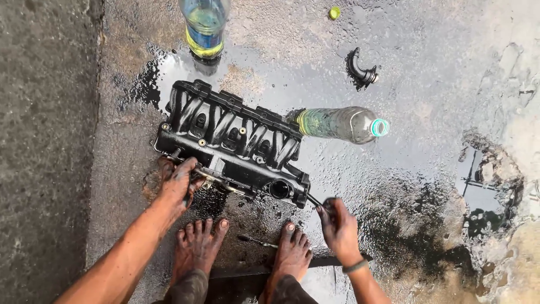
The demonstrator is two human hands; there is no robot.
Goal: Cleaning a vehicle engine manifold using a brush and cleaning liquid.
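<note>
The left hand (179,181) grips the near edge of the black engine part (230,141) on the wet ground (416,186). The right hand (336,222) is closed around a thin tool (315,201) touching the part's end.

Two plastic bottles (205,25) (340,124), one black manifold (230,141), one bottle cap (334,12), one curved black fitting (360,70), two hands (177,180) (337,222).

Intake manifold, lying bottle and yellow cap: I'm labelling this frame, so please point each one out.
Intake manifold (230,135): head view, on its black ribbed runners.
Lying bottle (337,124): head view, mid-body of the clear plastic.
Yellow cap (334,12): head view, top of the cap.
</note>
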